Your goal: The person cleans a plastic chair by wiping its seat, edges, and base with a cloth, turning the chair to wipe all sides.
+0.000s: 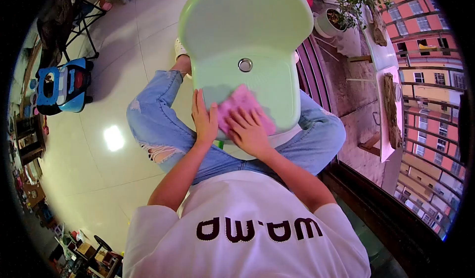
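Note:
A light green plastic chair with a round hole in its seat stands between my knees, its backrest on the far side. On the near part of the seat lies a pink cloth. My right hand rests flat on the cloth with its fingers spread, pressing it against the seat. My left hand touches the near left edge of the seat, thumb apart from the fingers, holding nothing.
A blue and black toy car stands on the tiled floor at the left. A potted plant is at the upper right, near a window with bars. Various items lie at the lower left.

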Available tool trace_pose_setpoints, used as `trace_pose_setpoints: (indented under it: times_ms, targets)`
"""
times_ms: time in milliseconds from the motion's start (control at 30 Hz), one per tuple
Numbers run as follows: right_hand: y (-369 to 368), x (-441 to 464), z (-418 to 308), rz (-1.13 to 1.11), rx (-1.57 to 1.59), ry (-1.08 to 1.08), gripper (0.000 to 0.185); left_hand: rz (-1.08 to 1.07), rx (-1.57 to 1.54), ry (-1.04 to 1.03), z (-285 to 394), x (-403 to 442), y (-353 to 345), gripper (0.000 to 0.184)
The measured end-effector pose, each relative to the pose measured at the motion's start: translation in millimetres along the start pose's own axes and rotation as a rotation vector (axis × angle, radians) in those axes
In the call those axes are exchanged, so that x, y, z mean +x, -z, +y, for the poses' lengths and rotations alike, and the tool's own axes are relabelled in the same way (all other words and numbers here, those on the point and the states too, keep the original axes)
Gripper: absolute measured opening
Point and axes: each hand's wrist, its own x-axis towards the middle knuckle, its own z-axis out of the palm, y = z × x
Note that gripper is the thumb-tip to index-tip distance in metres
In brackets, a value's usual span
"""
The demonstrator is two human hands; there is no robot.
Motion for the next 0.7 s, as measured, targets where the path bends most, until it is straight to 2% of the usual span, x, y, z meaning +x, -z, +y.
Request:
trace_pose_setpoints:
  times_ms: [133,200,233,333,367,533,667,700]
  targets:
    - [-24.2,63.4,18.5,0.023,-0.022,0.112,0.046,0.038,-0.048,0.011,-0.1,0.8,0.4,0.061]
    - [-32.5,95.9,45.8,0.028,-0.224,0.198,0.045,0.063,-0.025,0.002,-1.0,-0.3,0.4,0.061]
    - [-24.5,109.0,52.7,0.032,-0.227,0.213,0.045,0.029,0.008,-0.003,-0.8,-1.0,0.9,0.061]
    - [8.2,125.7,81.1,0.045,-0.311,-0.033,0.044,-0.005,0.058,0.008,4.4,-1.1,2.7,0.062]
    - [19.2,123.1,92.1,0.057,-0.362,-0.118,0.043,-0.014,0.074,0.01,6.7,-0.6,4.0,0.061]
    - [40.7,56.0,137.9,0.266,-0.396,-0.232,0.041,-0.021,0.081,0.014,0.7,-1.3,1.0,0.061]
    - [47.2,-2.1,110.6,0.246,-0.324,-0.291,0.041,0.006,0.048,0.009,-2.6,-0.6,-1.0,0.058]
    - [51.1,-9.2,91.4,0.146,-0.295,-0.267,0.04,0.01,0.036,0.003,-2.8,-0.5,-0.2,0.057]
